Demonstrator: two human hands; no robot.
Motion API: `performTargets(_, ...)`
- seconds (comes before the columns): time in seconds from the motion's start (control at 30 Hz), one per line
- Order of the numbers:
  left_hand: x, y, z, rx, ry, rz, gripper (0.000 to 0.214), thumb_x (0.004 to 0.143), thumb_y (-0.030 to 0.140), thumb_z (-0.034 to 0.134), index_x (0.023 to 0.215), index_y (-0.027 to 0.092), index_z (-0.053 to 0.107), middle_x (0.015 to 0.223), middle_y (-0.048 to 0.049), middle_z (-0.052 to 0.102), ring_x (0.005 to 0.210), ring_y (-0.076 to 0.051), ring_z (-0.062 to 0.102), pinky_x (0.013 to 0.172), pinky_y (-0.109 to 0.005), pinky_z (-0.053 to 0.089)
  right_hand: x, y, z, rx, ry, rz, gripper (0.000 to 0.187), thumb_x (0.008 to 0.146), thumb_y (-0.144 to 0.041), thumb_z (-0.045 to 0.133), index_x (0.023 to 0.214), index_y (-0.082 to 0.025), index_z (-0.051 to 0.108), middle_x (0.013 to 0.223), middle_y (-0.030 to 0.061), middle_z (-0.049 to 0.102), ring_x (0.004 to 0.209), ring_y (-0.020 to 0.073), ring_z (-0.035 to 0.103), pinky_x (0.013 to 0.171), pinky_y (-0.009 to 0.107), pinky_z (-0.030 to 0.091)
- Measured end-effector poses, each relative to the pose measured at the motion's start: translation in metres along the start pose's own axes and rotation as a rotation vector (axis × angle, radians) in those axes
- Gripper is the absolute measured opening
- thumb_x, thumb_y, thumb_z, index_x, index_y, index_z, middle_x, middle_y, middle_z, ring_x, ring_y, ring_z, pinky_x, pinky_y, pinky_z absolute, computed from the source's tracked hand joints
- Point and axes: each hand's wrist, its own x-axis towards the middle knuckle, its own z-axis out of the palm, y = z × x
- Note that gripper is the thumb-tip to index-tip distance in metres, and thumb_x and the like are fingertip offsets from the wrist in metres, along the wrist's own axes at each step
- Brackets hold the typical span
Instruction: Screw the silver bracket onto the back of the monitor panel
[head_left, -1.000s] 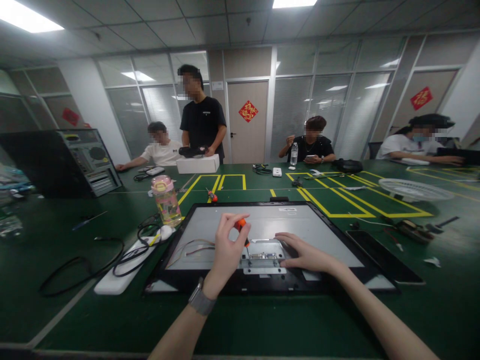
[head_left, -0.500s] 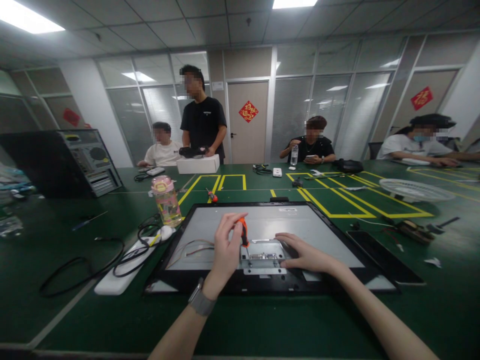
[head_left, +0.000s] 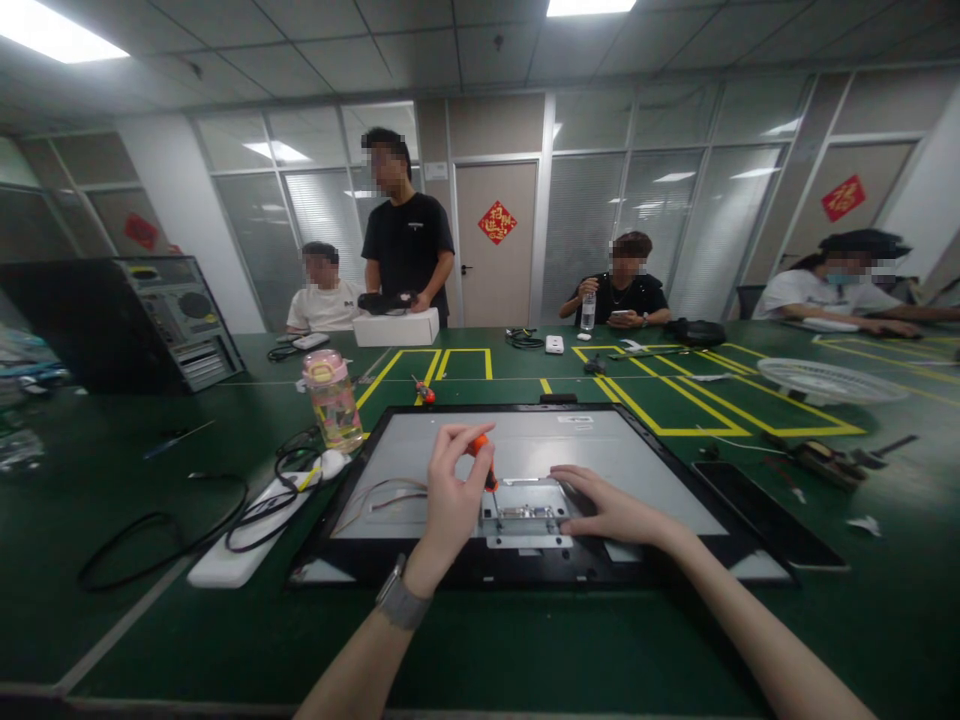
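An orange-and-black screwdriver (head_left: 484,462) is pinched by the handle in my left hand (head_left: 453,492). Its thin shaft points down at the left side of a silver metal bracket (head_left: 529,541). That bracket lies on the back of a flat display panel (head_left: 637,470), near the edge closest to me. Spread along the right side of the bracket, my right hand (head_left: 619,508) rests with thumb and fingers apart, touching it. Thin wires (head_left: 390,488) lie on the panel left of my left hand. Any screw under the tip is too small to make out.
A white power strip (head_left: 240,540) with black cables and a drink bottle (head_left: 332,400) stand left of the panel. A black phone-like slab (head_left: 769,512) lies on the right. A computer case (head_left: 112,325) stands far left. Several people sit or stand across the green table (head_left: 525,640).
The screwdriver handle has turned and tilted slightly in my left hand, and its shaft now shows. My left fingers have shifted a little. My right hand has stayed in place.
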Motion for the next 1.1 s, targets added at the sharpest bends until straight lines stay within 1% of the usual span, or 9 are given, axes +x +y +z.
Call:
performTargets(0.1, 0.0003, 0.0005, -0.0003, -0.02, -0.035, 0.008, 0.026, 0.092, 0.023, 0.047, 0.108, 0.021, 0.066, 0.099, -0.0058, 0.059, 0.093, -0.017, 0.056, 0.082, -0.029, 0.045, -0.0004, -0.0007, -0.0008, 0.002, -0.003, 0.007, 0.079, 0.075, -0.057, 0.065, 0.14, -0.019, 0.04, 0.149, 0.012, 0.033, 0.136, 0.0304, 0.031, 0.115, 0.043, 0.025)
performTargets(0.2, 0.0001, 0.0012, -0.0004, -0.014, -0.027, 0.003, 0.02, 0.088, 0.024, 0.055, 0.102, 0.02, 0.068, 0.089, -0.0037, 0.057, 0.082, -0.016, 0.057, 0.077, -0.028, 0.046, -0.0008, -0.0019, -0.0014, 0.009, -0.005, 0.004, 0.078, 0.075, -0.057, 0.065, 0.14, -0.02, 0.04, 0.149, 0.0111, 0.034, 0.137, 0.0304, 0.031, 0.115, 0.044, 0.024)
performTargets(0.27, -0.0001, 0.0017, -0.0004, 0.0, -0.007, 0.001, 0.018, 0.086, 0.025, 0.058, 0.098, 0.02, 0.069, 0.088, -0.0032, 0.054, 0.079, -0.015, 0.056, 0.075, -0.027, 0.046, -0.0009, -0.0026, -0.0014, 0.01, -0.003, 0.004, 0.078, 0.075, -0.057, 0.065, 0.14, -0.02, 0.04, 0.149, 0.0113, 0.033, 0.137, 0.0303, 0.031, 0.115, 0.044, 0.024)
performTargets(0.4, -0.0002, 0.002, -0.0002, 0.0, -0.027, 0.007, 0.025, 0.091, 0.022, 0.047, 0.106, 0.021, 0.067, 0.1, -0.0058, 0.059, 0.093, -0.017, 0.056, 0.081, -0.028, 0.044, -0.0013, -0.0042, -0.0015, 0.003, -0.008, 0.019, 0.079, 0.075, -0.058, 0.064, 0.14, -0.02, 0.04, 0.149, 0.012, 0.033, 0.137, 0.0302, 0.031, 0.115, 0.044, 0.025)
performTargets(0.57, 0.0002, 0.0012, -0.0001, 0.034, 0.005, -0.002, 0.017, 0.085, 0.025, 0.059, 0.098, 0.021, 0.069, 0.087, -0.0026, 0.054, 0.079, -0.015, 0.055, 0.075, -0.027, 0.045, -0.0018, -0.0054, -0.0019, 0.005, -0.007, 0.018, 0.081, 0.075, -0.06, 0.064, 0.14, -0.019, 0.04, 0.149, 0.0117, 0.033, 0.137, 0.0311, 0.03, 0.115, 0.043, 0.025)
performTargets(0.73, 0.0002, 0.0021, -0.0005, 0.001, -0.049, 0.0, 0.027, 0.092, 0.023, 0.045, 0.108, 0.021, 0.066, 0.096, -0.0054, 0.059, 0.09, -0.017, 0.056, 0.081, -0.029, 0.045, -0.0019, -0.0058, -0.0022, 0.007, -0.017, 0.034, 0.08, 0.075, -0.058, 0.064, 0.14, -0.02, 0.039, 0.15, 0.0113, 0.031, 0.137, 0.0315, 0.03, 0.114, 0.044, 0.025)
performTargets(0.9, -0.0007, 0.0004, 0.0006, 0.032, 0.011, 0.018, 0.017, 0.085, 0.025, 0.059, 0.099, 0.021, 0.068, 0.087, -0.0026, 0.054, 0.079, -0.015, 0.055, 0.075, -0.028, 0.046, -0.0009, -0.0034, -0.0009, 0.001, -0.002, 0.017, 0.08, 0.075, -0.057, 0.065, 0.14, -0.018, 0.039, 0.149, 0.0123, 0.033, 0.137, 0.0305, 0.03, 0.115, 0.043, 0.024)
performTargets(1.03, -0.0014, 0.001, 0.0003, 0.012, -0.046, 0.023, 0.028, 0.092, 0.024, 0.044, 0.11, 0.021, 0.065, 0.1, -0.0062, 0.059, 0.095, -0.018, 0.056, 0.084, -0.031, 0.045, -0.0003, -0.0003, 0.0, 0.012, 0.0, 0.008, 0.08, 0.074, -0.058, 0.065, 0.14, -0.021, 0.039, 0.149, 0.0111, 0.033, 0.136, 0.0311, 0.031, 0.115, 0.045, 0.024)
performTargets(1.1, -0.0015, 0.0018, 0.0003, 0.02, -0.066, 0.021, 0.026, 0.092, 0.024, 0.045, 0.11, 0.021, 0.065, 0.095, -0.0052, 0.06, 0.09, -0.017, 0.057, 0.082, -0.03, 0.045, -0.0003, 0.0007, 0.0003, 0.013, 0.0, 0.004, 0.079, 0.075, -0.059, 0.065, 0.14, -0.023, 0.039, 0.149, 0.0106, 0.033, 0.136, 0.0316, 0.031, 0.115, 0.047, 0.024)
